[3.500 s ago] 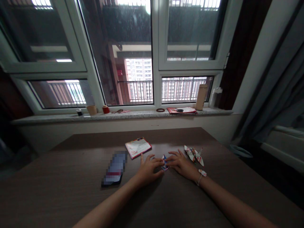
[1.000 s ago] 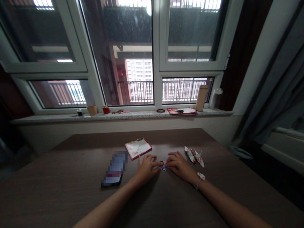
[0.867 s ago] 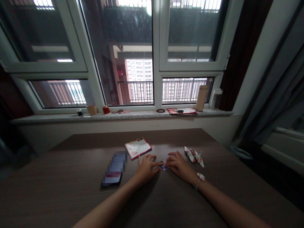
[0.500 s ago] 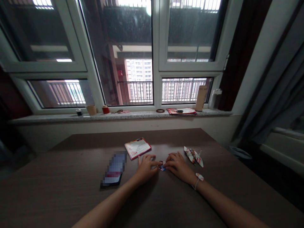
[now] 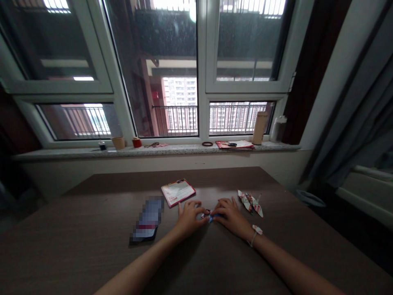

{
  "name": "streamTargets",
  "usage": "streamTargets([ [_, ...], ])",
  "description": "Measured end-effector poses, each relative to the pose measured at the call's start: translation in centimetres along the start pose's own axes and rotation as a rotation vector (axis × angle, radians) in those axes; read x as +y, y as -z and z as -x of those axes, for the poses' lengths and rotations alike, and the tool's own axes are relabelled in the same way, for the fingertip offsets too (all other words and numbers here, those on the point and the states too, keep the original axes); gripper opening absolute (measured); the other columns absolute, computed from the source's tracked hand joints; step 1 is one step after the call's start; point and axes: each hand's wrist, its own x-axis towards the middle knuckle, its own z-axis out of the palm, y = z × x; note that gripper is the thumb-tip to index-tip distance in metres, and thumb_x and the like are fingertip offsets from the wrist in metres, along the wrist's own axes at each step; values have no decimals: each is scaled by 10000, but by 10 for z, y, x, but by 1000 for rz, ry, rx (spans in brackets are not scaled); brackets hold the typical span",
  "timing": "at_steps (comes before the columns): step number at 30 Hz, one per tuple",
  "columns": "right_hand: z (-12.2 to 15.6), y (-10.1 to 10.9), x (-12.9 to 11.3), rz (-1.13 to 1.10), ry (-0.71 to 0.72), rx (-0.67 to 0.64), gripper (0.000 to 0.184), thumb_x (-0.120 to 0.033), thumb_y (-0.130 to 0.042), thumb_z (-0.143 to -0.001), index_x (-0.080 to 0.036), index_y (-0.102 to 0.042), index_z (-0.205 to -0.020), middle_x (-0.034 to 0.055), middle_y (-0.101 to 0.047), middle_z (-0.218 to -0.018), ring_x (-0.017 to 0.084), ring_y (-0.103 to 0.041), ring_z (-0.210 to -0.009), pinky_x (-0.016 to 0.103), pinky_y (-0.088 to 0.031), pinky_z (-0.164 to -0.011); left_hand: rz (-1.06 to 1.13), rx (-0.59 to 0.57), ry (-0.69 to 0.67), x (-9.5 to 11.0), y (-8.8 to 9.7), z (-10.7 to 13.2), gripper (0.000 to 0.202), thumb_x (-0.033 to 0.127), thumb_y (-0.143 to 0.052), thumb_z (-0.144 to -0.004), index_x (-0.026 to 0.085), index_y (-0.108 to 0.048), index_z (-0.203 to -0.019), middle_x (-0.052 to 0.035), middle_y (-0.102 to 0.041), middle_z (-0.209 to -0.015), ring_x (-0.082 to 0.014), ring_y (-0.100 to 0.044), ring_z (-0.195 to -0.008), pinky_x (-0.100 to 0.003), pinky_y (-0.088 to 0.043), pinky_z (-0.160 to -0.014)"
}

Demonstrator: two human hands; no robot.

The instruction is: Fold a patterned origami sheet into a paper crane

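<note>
A small folded piece of printed paper (image 5: 209, 216) lies on the brown table (image 5: 92, 246) between my two hands. My left hand (image 5: 187, 217) pinches its left side with curled fingers. My right hand (image 5: 230, 216) presses and pinches its right side; a bracelet sits on that wrist. A finished paper crane (image 5: 251, 203) lies just right of my right hand. A red-edged printed card (image 5: 178, 191) lies beyond my left hand.
A dark phone (image 5: 147, 220) lies left of my left hand. The stone windowsill (image 5: 76, 152) holds a small cup (image 5: 118, 142), a red pot (image 5: 136, 142), papers (image 5: 235, 144), a tall tan bottle (image 5: 259, 127) and a jar (image 5: 278, 127). Grey curtains (image 5: 362, 119) hang at the right.
The folded paper looks smaller and more covered by my fingertips than 3.5 s ago. Both hands have drawn slightly closer together; nothing else moved.
</note>
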Motion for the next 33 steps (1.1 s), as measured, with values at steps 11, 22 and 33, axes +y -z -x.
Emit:
streamTargets([
  [11,-1,1,-2,-72,-39,-13,164,-392,-651,-858,-381,-716,-1008,3,-639,-1027,219,-489,-1134,526,-65,-1122,-33,39,-3,1,-3,-1,189,452,-681,-800,368,-708,-967,-9,-552,-1291,-291,-424,-1258,-698,-89,-1077],
  [22,0,1,13,-63,-145,91,177,-393,-631,-847,-232,-687,-799,26,-649,-975,212,-538,-1027,350,-338,-950,-3,42,8,1,-2,-1,159,433,-692,-789,379,-710,-938,0,-567,-1282,-291,-433,-1255,-706,-94,-1069],
  [33,-5,-3,7,-13,-255,76,148,-357,-643,-829,-224,-666,-766,29,-612,-1012,212,-508,-1032,322,-328,-928,-7,22,33,4,-1,-1,184,424,-667,-793,362,-710,-961,-3,-548,-1301,-289,-416,-1267,-676,-61,-1099],
])
